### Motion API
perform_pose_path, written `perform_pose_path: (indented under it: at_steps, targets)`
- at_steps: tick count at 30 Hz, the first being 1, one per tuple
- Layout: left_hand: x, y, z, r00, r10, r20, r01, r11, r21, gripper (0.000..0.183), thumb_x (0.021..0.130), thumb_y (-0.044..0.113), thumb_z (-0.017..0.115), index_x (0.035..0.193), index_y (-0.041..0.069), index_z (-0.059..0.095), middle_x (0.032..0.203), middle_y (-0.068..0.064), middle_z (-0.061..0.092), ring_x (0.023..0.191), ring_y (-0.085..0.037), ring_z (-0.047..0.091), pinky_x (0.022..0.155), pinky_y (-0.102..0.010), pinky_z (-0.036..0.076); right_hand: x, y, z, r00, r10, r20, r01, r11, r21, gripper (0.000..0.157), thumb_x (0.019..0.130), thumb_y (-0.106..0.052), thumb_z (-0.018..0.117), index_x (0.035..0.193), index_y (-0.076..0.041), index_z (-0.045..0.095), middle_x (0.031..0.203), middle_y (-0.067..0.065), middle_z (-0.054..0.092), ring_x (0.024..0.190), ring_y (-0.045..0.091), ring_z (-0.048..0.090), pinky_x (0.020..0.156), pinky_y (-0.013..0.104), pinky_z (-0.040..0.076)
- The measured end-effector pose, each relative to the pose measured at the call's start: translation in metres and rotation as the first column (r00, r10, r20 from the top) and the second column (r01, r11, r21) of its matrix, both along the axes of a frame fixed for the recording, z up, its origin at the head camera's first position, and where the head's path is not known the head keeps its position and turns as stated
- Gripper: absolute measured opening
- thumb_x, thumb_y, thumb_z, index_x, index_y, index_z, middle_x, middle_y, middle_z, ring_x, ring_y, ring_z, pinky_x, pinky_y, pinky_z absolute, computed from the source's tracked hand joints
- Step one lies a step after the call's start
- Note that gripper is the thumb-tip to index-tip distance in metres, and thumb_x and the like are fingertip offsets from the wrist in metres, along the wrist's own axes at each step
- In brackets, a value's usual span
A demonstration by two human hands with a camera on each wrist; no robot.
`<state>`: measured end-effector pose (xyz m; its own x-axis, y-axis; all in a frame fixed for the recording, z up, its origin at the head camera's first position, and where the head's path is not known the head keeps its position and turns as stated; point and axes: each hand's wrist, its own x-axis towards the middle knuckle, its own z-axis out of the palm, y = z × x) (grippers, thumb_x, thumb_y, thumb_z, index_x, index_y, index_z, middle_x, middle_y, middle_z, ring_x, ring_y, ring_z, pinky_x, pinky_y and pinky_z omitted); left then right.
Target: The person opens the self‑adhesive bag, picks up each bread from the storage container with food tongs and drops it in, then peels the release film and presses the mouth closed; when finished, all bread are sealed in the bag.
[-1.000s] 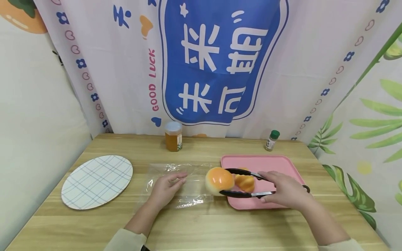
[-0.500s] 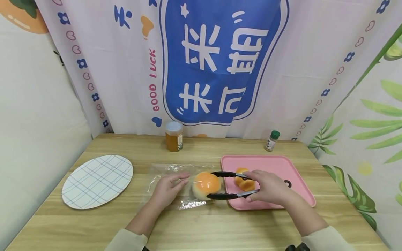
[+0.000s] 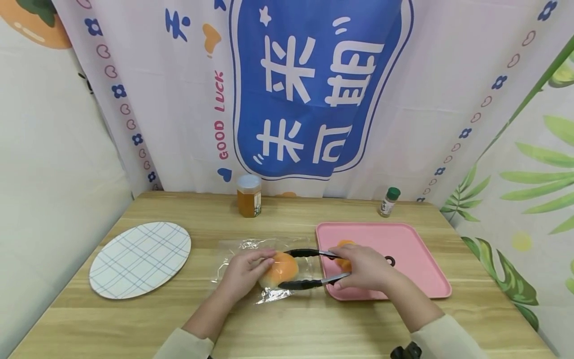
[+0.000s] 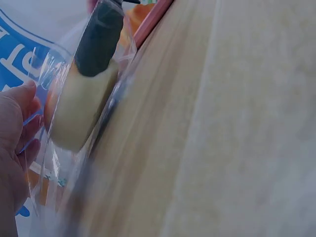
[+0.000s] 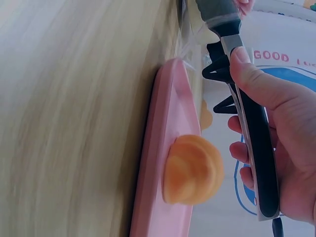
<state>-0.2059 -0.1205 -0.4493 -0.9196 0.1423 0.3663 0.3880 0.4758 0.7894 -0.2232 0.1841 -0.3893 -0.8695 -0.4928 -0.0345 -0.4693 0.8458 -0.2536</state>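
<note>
My right hand (image 3: 365,269) grips metal tongs (image 5: 259,158) whose black tips hold a round bun (image 3: 283,268), orange-brown on top and pale below. The bun lies inside a clear plastic bag (image 3: 269,295) in the middle of the table. My left hand (image 3: 242,274) holds the bag's upper film beside the bun, its fingertips partly behind plastic in the left wrist view. Thumb and fingers of the right hand lie on either side of the tongs' handles. Under that hand, a second, ridged orange bread (image 5: 193,170) sits on the pink tray (image 3: 399,239).
A white plate (image 3: 139,259) with blue lines lies at the left. Behind the bag stands a jar of amber contents (image 3: 248,199) with a pale lid. A small green-capped shaker (image 3: 389,202) stands behind the tray. A printed curtain (image 3: 287,99) backs the table.
My right hand has moved left with the tongs, carrying the bun from the tray's left edge into the bag, up to the left hand. The left hand has stayed nearly in place.
</note>
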Motion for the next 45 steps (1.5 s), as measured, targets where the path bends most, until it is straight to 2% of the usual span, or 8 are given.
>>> perform_pose_path:
  at_steps: [4,7,14,21,28,35,40,45]
  targets:
    - [0.001,0.002,0.003,0.999,-0.013,-0.039,0.012,1.000,-0.015,0.018,0.088,0.015,0.072,0.105,0.013,0.075,0.116,-0.003,0.073,0.111,-0.025,0.068,0.102,-0.044,0.052,0.000,-0.007,-0.001,1.000,0.021,-0.012,-0.021,1.000,0.007,0.080,0.068,-0.046,0.086,0.137,-0.021,0.056,0.125,-0.001,0.064,0.106,0.025,0.063,0.090,0.052,0.053]
    - [0.002,0.004,0.004,0.999,-0.013,-0.042,0.013,1.000,-0.009,0.018,0.087,0.014,0.072,0.105,0.014,0.075,0.116,-0.003,0.073,0.111,-0.024,0.068,0.101,-0.042,0.053,-0.001,-0.011,-0.001,0.999,0.044,-0.017,-0.044,0.999,0.008,0.080,0.068,-0.047,0.086,0.137,-0.020,0.056,0.123,0.000,0.065,0.105,0.023,0.063,0.090,0.050,0.053]
    - [0.005,0.009,0.004,1.000,-0.014,-0.005,0.014,1.000,0.018,0.018,0.087,0.012,0.072,0.104,0.015,0.075,0.117,-0.002,0.073,0.113,-0.024,0.067,0.101,-0.039,0.053,-0.003,-0.017,-0.005,0.997,0.070,-0.023,-0.070,0.998,0.000,0.082,0.069,-0.048,0.085,0.139,-0.018,0.054,0.134,0.007,0.062,0.122,0.029,0.059,0.100,0.054,0.050]
    - [0.007,0.010,0.006,0.999,0.001,-0.044,-0.002,1.000,-0.016,0.016,0.086,0.013,0.073,0.102,0.017,0.076,0.114,0.000,0.074,0.109,-0.023,0.069,0.099,-0.039,0.055,-0.001,-0.023,-0.007,0.998,0.049,-0.037,-0.050,0.999,-0.018,0.083,0.069,-0.049,0.085,0.139,-0.018,0.054,0.133,0.006,0.062,0.120,0.032,0.060,0.098,0.056,0.050]
    - [0.007,0.010,0.008,0.999,-0.005,-0.053,0.005,1.000,0.006,0.015,0.088,0.012,0.072,0.102,0.015,0.076,0.114,0.000,0.074,0.109,-0.021,0.069,0.094,-0.033,0.057,0.000,-0.027,-0.011,0.995,0.044,-0.090,-0.045,0.999,-0.011,0.081,0.067,-0.047,0.086,0.137,-0.018,0.057,0.129,0.005,0.065,0.116,0.032,0.062,0.096,0.055,0.051]
    - [0.008,0.009,0.009,0.998,-0.001,-0.065,0.001,1.000,0.007,0.016,0.087,0.011,0.072,0.101,0.015,0.076,0.113,0.000,0.074,0.109,-0.022,0.069,0.095,-0.034,0.057,-0.002,-0.024,-0.014,1.000,0.007,-0.029,-0.009,0.998,-0.067,0.079,0.067,-0.049,0.085,0.136,-0.022,0.058,0.130,0.005,0.064,0.117,0.032,0.061,0.093,0.055,0.052]
    - [0.007,0.007,0.009,0.997,-0.012,-0.075,0.015,0.999,0.038,0.014,0.088,0.008,0.071,0.101,0.010,0.075,0.112,-0.005,0.074,0.104,-0.025,0.071,0.085,-0.024,0.060,-0.005,-0.019,-0.018,0.999,-0.046,0.009,0.047,0.994,-0.100,0.077,0.065,-0.046,0.087,0.134,-0.025,0.060,0.124,0.000,0.066,0.112,0.026,0.062,0.089,0.051,0.054]
    - [0.008,0.008,0.009,0.998,-0.037,-0.042,0.039,0.997,0.059,0.014,0.089,0.008,0.069,0.102,0.008,0.074,0.114,-0.007,0.073,0.103,-0.026,0.071,0.079,-0.019,0.059,-0.005,-0.020,-0.018,0.999,-0.050,-0.008,0.049,0.991,-0.121,0.073,0.065,-0.044,0.088,0.131,-0.026,0.063,0.119,-0.002,0.068,0.107,0.025,0.064,0.085,0.047,0.055]
